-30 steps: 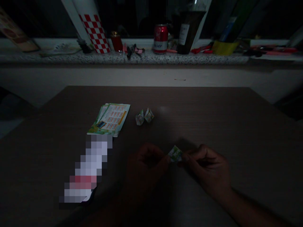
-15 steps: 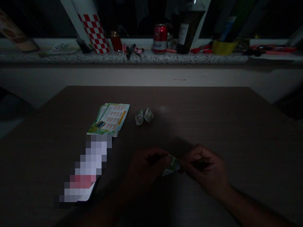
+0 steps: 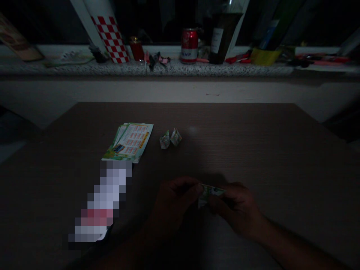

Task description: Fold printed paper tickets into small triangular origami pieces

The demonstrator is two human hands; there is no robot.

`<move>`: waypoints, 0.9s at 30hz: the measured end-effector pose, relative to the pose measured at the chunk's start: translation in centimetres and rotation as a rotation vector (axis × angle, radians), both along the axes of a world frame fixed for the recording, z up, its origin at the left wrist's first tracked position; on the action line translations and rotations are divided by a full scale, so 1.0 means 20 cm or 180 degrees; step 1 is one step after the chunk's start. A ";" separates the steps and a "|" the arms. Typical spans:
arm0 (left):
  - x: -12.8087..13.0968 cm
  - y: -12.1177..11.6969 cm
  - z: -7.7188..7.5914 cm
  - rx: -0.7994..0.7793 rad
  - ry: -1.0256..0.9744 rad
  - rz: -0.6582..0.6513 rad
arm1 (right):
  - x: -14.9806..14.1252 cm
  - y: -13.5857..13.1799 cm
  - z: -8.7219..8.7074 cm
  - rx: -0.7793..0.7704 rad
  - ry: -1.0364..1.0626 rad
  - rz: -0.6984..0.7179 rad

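A small folded piece of green and white printed paper is held between my two hands, above the near middle of the table. My left hand pinches its left corner between thumb and fingers. On the other side, my right hand grips the right part, thumb in front and fingers behind. Farther off stand two small folded paper shapes, side by side and pointed at the top. Left of them lies a stack of printed calendar cards. Dim light hides the details of the folds.
A phone-like device, its screen blurred out, lies at the left below the cards. Behind the brown table, a granite sill carries a red can, a checkered container, a dark container and a yellow tape roll.
My right hand has shifted its grip on the paper, its fingers now lower and closer together. More of the paper's upper edge shows, stretching farther right. My left hand keeps its pinch.
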State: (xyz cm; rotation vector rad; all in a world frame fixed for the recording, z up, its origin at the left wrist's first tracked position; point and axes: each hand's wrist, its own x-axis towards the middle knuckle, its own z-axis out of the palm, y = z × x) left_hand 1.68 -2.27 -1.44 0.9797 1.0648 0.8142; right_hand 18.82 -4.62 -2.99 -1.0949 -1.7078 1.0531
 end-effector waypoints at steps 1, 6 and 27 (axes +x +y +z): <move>0.00 0.00 0.00 0.0007 -0.0026 -0.0046 | 0.00 0.00 0.00 0.0037 0.0000 0.0018; 0.00 0.00 0.00 -0.0061 -0.0089 -0.0157 | 0.02 -0.01 0.00 -0.0011 0.0060 0.0205; 0.00 0.01 0.03 -0.0220 -0.0039 -0.0276 | 0.04 -0.02 -0.05 -0.0319 0.0626 0.0147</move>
